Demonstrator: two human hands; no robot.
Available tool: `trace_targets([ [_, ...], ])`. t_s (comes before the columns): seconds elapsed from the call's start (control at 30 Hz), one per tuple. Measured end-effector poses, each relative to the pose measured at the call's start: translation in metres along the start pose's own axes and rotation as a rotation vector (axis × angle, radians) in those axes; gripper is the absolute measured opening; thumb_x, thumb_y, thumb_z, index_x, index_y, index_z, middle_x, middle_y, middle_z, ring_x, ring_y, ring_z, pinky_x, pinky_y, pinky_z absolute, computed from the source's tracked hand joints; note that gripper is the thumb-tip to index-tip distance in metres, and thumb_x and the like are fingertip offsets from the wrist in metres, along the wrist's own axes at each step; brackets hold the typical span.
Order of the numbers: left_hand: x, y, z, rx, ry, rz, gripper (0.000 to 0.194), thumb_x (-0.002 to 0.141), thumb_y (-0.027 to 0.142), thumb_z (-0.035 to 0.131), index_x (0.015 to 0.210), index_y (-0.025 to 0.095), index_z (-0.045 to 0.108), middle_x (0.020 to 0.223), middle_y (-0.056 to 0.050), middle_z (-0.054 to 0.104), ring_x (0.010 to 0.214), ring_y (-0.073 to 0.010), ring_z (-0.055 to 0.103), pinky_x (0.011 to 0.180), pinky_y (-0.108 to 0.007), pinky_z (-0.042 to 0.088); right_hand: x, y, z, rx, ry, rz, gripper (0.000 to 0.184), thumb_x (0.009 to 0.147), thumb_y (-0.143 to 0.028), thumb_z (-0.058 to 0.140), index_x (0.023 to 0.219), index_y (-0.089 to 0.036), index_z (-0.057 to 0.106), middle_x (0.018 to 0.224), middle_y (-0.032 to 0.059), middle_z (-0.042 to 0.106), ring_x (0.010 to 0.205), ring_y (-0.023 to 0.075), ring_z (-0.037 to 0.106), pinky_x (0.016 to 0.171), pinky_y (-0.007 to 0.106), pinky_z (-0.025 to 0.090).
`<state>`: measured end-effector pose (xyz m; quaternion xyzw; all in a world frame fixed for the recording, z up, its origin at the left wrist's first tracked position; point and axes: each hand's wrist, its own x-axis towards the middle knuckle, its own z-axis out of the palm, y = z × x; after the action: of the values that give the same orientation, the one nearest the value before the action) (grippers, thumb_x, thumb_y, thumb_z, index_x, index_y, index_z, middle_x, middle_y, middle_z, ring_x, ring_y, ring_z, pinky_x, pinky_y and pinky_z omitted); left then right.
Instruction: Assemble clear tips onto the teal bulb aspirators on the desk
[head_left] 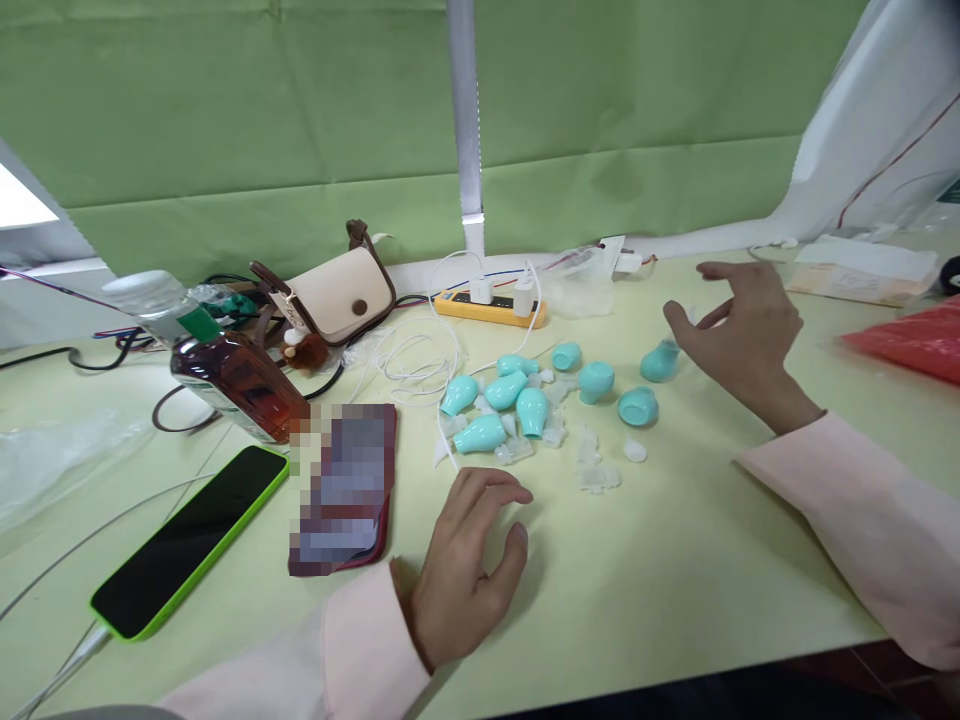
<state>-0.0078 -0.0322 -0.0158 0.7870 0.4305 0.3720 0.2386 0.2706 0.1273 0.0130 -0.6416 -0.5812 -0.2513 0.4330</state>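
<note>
Several small teal rubber bulbs (525,395) lie in a loose heap at the table's middle, mixed with clear plastic bits (596,465). My right hand (739,335) hovers at the heap's right end, fingers spread and curved, its thumb touching one teal bulb (660,362); nothing is gripped. Resting on the table near the front edge, my left hand (465,565) has loosely curled, parted fingers and holds nothing. It lies just below the heap, beside a phone in a red case (346,490).
A phone in a green case (191,540) with a cable lies front left. Behind it are a bottle of brown liquid (225,365), a beige handbag (337,295), white cables and a yellow power strip (491,305). A red bag (907,345) and a white packet (862,265) sit far right.
</note>
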Motion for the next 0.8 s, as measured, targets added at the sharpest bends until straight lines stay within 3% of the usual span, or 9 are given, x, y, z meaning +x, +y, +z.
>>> trace_targets([
  [0.07, 0.000, -0.001, 0.000, 0.128, 0.002, 0.022, 0.030, 0.074, 0.008, 0.042, 0.102, 0.018, 0.046, 0.112, -0.009, 0.044, 0.106, -0.0234, 0.035, 0.087, -0.041, 0.032, -0.004, -0.005, -0.004, 0.112, 0.049, -0.136, 0.046, 0.062, -0.033, 0.056, 0.105, -0.021, 0.046, 0.109, 0.0113, 0.046, 0.067, 0.0163, 0.055, 0.059, 0.032, 0.043],
  [0.13, 0.000, -0.002, 0.001, 0.262, -0.033, 0.021, 0.040, 0.073, 0.010, 0.044, 0.112, 0.019, 0.042, 0.127, -0.009, 0.032, 0.116, -0.0281, 0.021, 0.091, -0.048, 0.025, -0.012, -0.013, -0.009, 0.233, 0.103, -0.341, 0.047, 0.063, -0.030, 0.058, 0.106, -0.019, 0.044, 0.110, 0.0152, 0.042, 0.085, 0.0212, 0.052, 0.064, 0.032, 0.044],
  [0.23, 0.001, -0.004, 0.004, 0.383, -0.125, -0.017, 0.051, 0.072, 0.013, 0.046, 0.121, 0.020, 0.033, 0.137, -0.008, 0.018, 0.120, -0.0324, 0.010, 0.091, -0.055, 0.021, -0.027, -0.029, -0.017, 0.360, 0.134, -0.659, 0.039, 0.062, -0.024, 0.060, 0.099, -0.022, 0.047, 0.099, 0.0116, 0.047, 0.093, 0.0222, 0.047, 0.069, 0.033, 0.043],
  [0.3, 0.002, -0.005, 0.005, 0.414, -0.167, -0.034, 0.053, 0.072, 0.015, 0.045, 0.123, 0.020, 0.031, 0.138, -0.007, 0.015, 0.120, -0.0328, 0.009, 0.091, -0.057, 0.019, -0.038, -0.039, -0.024, 0.427, -0.013, -0.894, 0.027, 0.066, -0.016, 0.056, 0.091, -0.023, 0.050, 0.083, 0.0046, 0.053, 0.078, 0.0167, 0.051, 0.064, 0.029, 0.044],
  [0.37, 0.003, -0.005, 0.005, 0.425, -0.179, -0.041, 0.052, 0.073, 0.015, 0.044, 0.123, 0.019, 0.031, 0.138, -0.007, 0.015, 0.120, -0.0319, 0.010, 0.091, -0.057, 0.018, -0.047, -0.047, -0.030, 0.447, -0.241, -1.046, 0.017, 0.069, -0.011, 0.050, 0.081, -0.023, 0.053, 0.064, -0.0003, 0.054, 0.062, 0.0128, 0.051, 0.054, 0.025, 0.041],
  [0.43, 0.003, -0.004, 0.005, 0.426, -0.181, -0.045, 0.049, 0.073, 0.014, 0.044, 0.121, 0.019, 0.033, 0.137, -0.007, 0.017, 0.119, -0.0310, 0.011, 0.092, -0.056, 0.019, -0.052, -0.052, -0.033, 0.423, -0.443, -1.058, 0.016, 0.071, -0.009, 0.045, 0.076, -0.020, 0.056, 0.062, 0.0000, 0.056, 0.058, 0.0122, 0.051, 0.049, 0.023, 0.037],
  [0.6, 0.003, -0.001, 0.004, 0.414, -0.167, -0.033, 0.042, 0.072, 0.012, 0.043, 0.114, 0.017, 0.041, 0.133, -0.010, 0.022, 0.118, -0.0304, 0.012, 0.092, -0.053, 0.021, -0.052, -0.050, -0.030, 0.344, -0.742, -0.993, 0.030, 0.073, -0.005, 0.037, 0.089, -0.019, 0.058, 0.098, 0.0063, 0.059, 0.071, 0.0154, 0.058, 0.056, 0.026, 0.041],
  [0.7, 0.002, -0.001, 0.003, 0.408, -0.151, -0.018, 0.038, 0.071, 0.012, 0.044, 0.109, 0.017, 0.045, 0.131, -0.010, 0.024, 0.118, -0.0309, 0.013, 0.091, -0.053, 0.022, -0.048, -0.047, -0.029, 0.395, -0.833, -0.954, 0.031, 0.073, -0.006, 0.037, 0.090, -0.020, 0.058, 0.098, 0.0053, 0.059, 0.075, 0.0158, 0.058, 0.060, 0.026, 0.042],
  [0.8, 0.002, -0.001, 0.003, 0.397, -0.133, -0.002, 0.037, 0.071, 0.010, 0.045, 0.106, 0.018, 0.047, 0.130, -0.011, 0.026, 0.117, -0.0313, 0.016, 0.090, -0.053, 0.023, -0.044, -0.045, -0.029, 0.403, -0.832, -0.874, 0.028, 0.074, -0.007, 0.037, 0.086, -0.019, 0.060, 0.086, 0.0054, 0.062, 0.069, 0.0153, 0.058, 0.058, 0.026, 0.041],
])
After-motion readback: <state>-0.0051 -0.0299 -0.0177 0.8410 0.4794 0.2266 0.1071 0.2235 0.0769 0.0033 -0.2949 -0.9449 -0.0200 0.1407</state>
